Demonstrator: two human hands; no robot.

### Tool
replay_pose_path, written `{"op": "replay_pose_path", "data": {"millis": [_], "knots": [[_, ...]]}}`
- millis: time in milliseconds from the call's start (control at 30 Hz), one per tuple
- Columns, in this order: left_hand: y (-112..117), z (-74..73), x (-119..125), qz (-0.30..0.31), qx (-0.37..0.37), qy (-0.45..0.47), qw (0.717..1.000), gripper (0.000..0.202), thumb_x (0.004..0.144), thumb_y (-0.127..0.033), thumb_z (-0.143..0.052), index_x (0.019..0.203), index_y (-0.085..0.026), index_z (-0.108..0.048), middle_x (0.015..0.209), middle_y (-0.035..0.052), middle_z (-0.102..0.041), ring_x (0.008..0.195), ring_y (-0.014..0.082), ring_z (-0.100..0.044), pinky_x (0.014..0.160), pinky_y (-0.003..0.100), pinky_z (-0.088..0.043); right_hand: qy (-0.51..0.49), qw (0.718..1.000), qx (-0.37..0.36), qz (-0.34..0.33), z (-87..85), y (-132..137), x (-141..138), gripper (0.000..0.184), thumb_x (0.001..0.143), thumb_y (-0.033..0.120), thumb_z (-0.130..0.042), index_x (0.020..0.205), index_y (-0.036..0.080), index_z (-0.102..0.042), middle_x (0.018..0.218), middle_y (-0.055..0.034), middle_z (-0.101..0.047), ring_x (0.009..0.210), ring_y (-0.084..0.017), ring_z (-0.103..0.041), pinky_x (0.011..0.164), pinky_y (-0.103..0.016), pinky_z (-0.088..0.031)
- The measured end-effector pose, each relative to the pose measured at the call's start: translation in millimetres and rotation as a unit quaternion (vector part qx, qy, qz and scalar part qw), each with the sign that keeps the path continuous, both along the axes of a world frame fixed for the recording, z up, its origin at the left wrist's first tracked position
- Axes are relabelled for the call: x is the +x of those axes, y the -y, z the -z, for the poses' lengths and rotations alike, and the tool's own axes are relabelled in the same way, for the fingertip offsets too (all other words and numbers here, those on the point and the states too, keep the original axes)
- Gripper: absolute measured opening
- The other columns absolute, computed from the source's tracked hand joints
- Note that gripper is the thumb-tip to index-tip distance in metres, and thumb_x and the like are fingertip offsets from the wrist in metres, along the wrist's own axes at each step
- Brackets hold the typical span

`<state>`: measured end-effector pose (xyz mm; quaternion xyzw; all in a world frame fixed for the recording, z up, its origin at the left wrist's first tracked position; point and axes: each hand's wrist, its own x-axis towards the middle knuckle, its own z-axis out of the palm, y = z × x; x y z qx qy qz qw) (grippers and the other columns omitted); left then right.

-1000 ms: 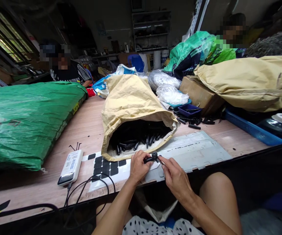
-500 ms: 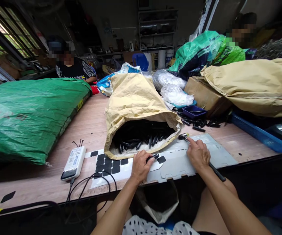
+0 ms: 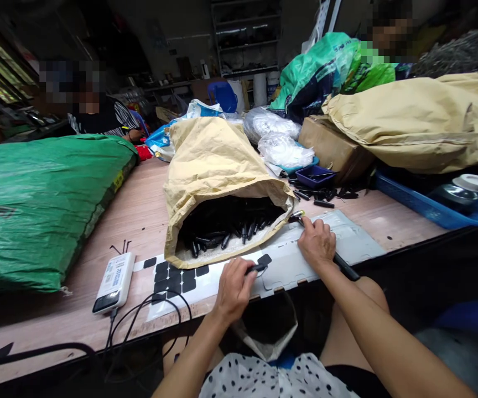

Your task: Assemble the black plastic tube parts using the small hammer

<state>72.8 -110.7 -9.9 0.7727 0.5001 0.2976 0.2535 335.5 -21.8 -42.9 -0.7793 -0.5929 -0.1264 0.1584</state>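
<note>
My left hand [image 3: 234, 287] is closed around a small black cylindrical piece [image 3: 257, 268], whose end sticks out past the thumb over the near edge of the board. My right hand [image 3: 317, 240] grips a hammer [image 3: 346, 267] with a black handle; its head lies near the right corner of the sack's mouth. In front of both hands lies an open tan paper sack [image 3: 218, 146], its mouth toward me, with many black tubular pieces [image 3: 245, 232] inside. Beneath my hands is a grey-white board [image 3: 357, 237], with black rounded-square stickers [image 3: 175, 281] on a white sheet at its left.
A large green sack [image 3: 48, 204] fills the left. A white power bank [image 3: 114, 282] with black cables lies nearby. To the right are a purple tray [image 3: 316, 177], loose black parts [image 3: 324, 204], a cardboard box [image 3: 334, 152] and a blue tray [image 3: 421, 204]. Two people sit beyond.
The camera view has shifted, so the scene sits further left and higher. My left hand, with the black piece, has come slightly nearer the table's front edge. My right hand keeps the hammer.
</note>
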Motion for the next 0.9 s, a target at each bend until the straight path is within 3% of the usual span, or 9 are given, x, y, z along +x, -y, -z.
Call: {"op": "replay_pose_path", "data": {"millis": [67, 133, 167, 300, 400, 500, 667, 767, 900], "knots": [[34, 3.7, 5, 0.102, -0.03, -0.005, 0.994, 0.027, 0.102, -0.037, -0.044, 0.113, -0.025, -0.065, 0.101, 0.0069, -0.07, 0.095, 0.0221, -0.062, 0.088, 0.036, -0.046, -0.001, 1.0, -0.003, 0.0, -0.9, 0, -1, 0.041, 0.095, 0.021, -0.048, 0.133, 0.024, -0.061, 0.103, -0.0112, -0.056, 0.094, -0.025, -0.047, 0.072, -0.036, -0.026], [67, 20.4, 9, 0.193, -0.09, -0.053, 0.976, 0.025, 0.101, -0.04, -0.047, 0.111, -0.028, -0.067, 0.095, 0.0052, -0.072, 0.089, 0.0217, -0.065, 0.086, 0.036, -0.046, -0.001, 1.0, -0.006, 0.003, -1.2, 0, -1, 0.041, 0.094, 0.021, -0.048, 0.133, 0.024, -0.061, 0.103, -0.0114, -0.055, 0.094, -0.025, -0.047, 0.073, -0.036, -0.026], [79, 33.0, 10, 0.201, -0.127, -0.08, 0.968, 0.024, 0.1, -0.041, -0.049, 0.108, -0.029, -0.068, 0.094, 0.0043, -0.072, 0.089, 0.022, -0.066, 0.087, 0.036, -0.047, -0.002, 1.0, -0.007, 0.004, -1.2, 0, -1, 0.041, 0.094, 0.02, -0.049, 0.133, 0.024, -0.061, 0.103, -0.0115, -0.055, 0.094, -0.025, -0.046, 0.073, -0.036, -0.026], [92, 86.2, 9, 0.082, -0.265, -0.14, 0.95, 0.025, 0.095, -0.04, -0.052, 0.112, -0.031, -0.069, 0.102, 0.0043, -0.076, 0.098, 0.026, -0.069, 0.087, 0.037, -0.05, -0.004, 1.0, -0.005, 0.001, -0.7, 1, -1, 0.04, 0.094, 0.02, -0.048, 0.132, 0.024, -0.061, 0.102, -0.0116, -0.056, 0.093, -0.024, -0.046, 0.072, -0.036, -0.026], [77, 101.0, 5, 0.018, -0.31, -0.15, 0.939, 0.035, 0.096, -0.041, -0.049, 0.124, -0.03, -0.067, 0.119, 0.0073, -0.074, 0.115, 0.029, -0.066, 0.098, 0.042, -0.05, 0.001, 1.0, 0.005, -0.004, 0.8, 1, 0, 0.039, 0.096, 0.021, -0.046, 0.131, 0.023, -0.061, 0.1, -0.011, -0.056, 0.091, -0.024, -0.047, 0.07, -0.036, -0.024], [68, 87.3, 6, 0.017, -0.311, -0.162, 0.936, 0.039, 0.092, -0.037, -0.054, 0.128, -0.028, -0.067, 0.12, 0.0089, -0.074, 0.117, 0.0302, -0.066, 0.1, 0.043, -0.05, 0.006, 1.0, 0.012, -0.005, 3.9, 1, 1, 0.038, 0.095, 0.02, -0.047, 0.13, 0.022, -0.062, 0.099, -0.0106, -0.056, 0.09, -0.023, -0.047, 0.069, -0.036, -0.022], [64, 33.1, 15, 0.085, -0.188, -0.117, 0.971, 0.026, 0.091, -0.037, -0.06, 0.112, -0.03, -0.073, 0.097, 0.0042, -0.077, 0.09, 0.0251, -0.071, 0.081, 0.035, -0.053, 0.01, 1.0, 0.018, -0.008, 8.2, 0, 3, 0.037, 0.096, 0.021, -0.048, 0.13, 0.023, -0.062, 0.098, -0.0104, -0.056, 0.089, -0.024, -0.047, 0.068, -0.036, -0.021], [36, 4.9, 8, -0.029, -0.073, -0.069, 0.994, 0.025, 0.098, -0.039, -0.051, 0.095, -0.026, -0.072, 0.085, 0.0025, -0.073, 0.08, 0.02, -0.067, 0.075, 0.031, -0.049, 0.015, 1.0, 0.021, -0.007, 8.3, 0, 3, 0.037, 0.095, 0.021, -0.048, 0.13, 0.022, -0.063, 0.098, -0.0107, -0.056, 0.088, -0.024, -0.047, 0.068, -0.036, -0.021], [-26, -7.1, -18, -0.238, 0.018, -0.133, 0.962, 0.016, 0.096, -0.03, -0.054, 0.099, -0.022, -0.068, 0.098, 0.0059, -0.068, 0.086, 0.0203, -0.065, 0.075, 0.031, -0.047, 0.012, 1.0, 0.019, -0.005, 7.6, -1, 2, 0.038, 0.094, 0.021, -0.05, 0.13, 0.022, -0.063, 0.098, -0.0106, -0.056, 0.088, -0.023, -0.046, 0.069, -0.036, -0.022]]}}
